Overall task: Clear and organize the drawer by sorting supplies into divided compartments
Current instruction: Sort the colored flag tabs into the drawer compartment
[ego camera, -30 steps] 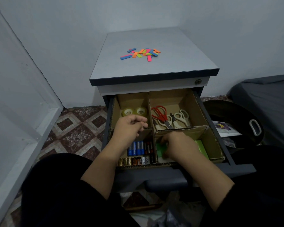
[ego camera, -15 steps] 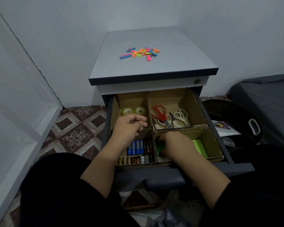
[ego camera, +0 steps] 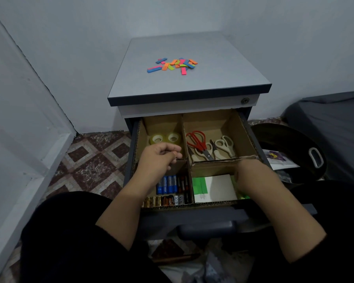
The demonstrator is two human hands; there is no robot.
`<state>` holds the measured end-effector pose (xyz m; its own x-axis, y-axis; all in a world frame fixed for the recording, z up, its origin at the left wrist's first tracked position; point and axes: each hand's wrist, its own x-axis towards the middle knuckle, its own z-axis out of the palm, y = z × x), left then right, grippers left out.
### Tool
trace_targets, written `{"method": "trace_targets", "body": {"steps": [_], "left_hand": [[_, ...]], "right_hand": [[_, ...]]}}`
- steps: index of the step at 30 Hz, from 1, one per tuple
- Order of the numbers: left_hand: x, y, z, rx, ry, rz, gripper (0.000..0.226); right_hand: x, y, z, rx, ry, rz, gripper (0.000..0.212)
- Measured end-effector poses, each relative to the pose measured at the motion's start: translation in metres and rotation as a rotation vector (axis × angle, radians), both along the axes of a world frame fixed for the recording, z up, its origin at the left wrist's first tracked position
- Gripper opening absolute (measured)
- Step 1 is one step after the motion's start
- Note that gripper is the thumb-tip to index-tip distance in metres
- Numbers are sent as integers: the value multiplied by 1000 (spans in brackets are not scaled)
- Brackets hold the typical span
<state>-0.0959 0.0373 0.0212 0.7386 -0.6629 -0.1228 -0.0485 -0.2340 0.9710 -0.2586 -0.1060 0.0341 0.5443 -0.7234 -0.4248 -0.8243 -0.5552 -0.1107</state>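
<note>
The open drawer [ego camera: 253, 131] holds a cardboard divider [ego camera: 213, 161] with several compartments. Two clear tape rolls [ego camera: 165, 138] lie at the back left, and red and white scissors [ego camera: 208, 147] at the back right. Batteries [ego camera: 170, 190] fill the front left. The front right holds a green and white notepad [ego camera: 213, 188] and bright green sticky notes [ego camera: 242, 196]. My left hand [ego camera: 159, 158] curls over the divider wall between the tape and the batteries. My right hand [ego camera: 251, 178] reaches down into the front right compartment and grips the green sticky notes; its fingertips are hidden.
Several coloured sticky tabs [ego camera: 174, 65] lie scattered on the cabinet top [ego camera: 223, 74]. A dark round basin [ego camera: 290, 150] with papers sits on the floor to the right, beside a grey mattress [ego camera: 335, 119]. White walls close in on the left and behind. My dark-clothed knees flank the drawer.
My right hand has slid from the left side of the front right compartment to its right side, uncovering the green and white notepad. My left hand has stayed on the divider.
</note>
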Motion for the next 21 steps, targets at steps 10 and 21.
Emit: {"method": "trace_targets", "body": {"steps": [10, 21], "left_hand": [[-2, 1, 2, -3, -2, -3, 21], [-2, 1, 3, -7, -5, -10, 21]], "right_hand": [[-5, 2, -1, 2, 77, 13, 23], [-3, 3, -3, -63, -10, -19, 24]]}}
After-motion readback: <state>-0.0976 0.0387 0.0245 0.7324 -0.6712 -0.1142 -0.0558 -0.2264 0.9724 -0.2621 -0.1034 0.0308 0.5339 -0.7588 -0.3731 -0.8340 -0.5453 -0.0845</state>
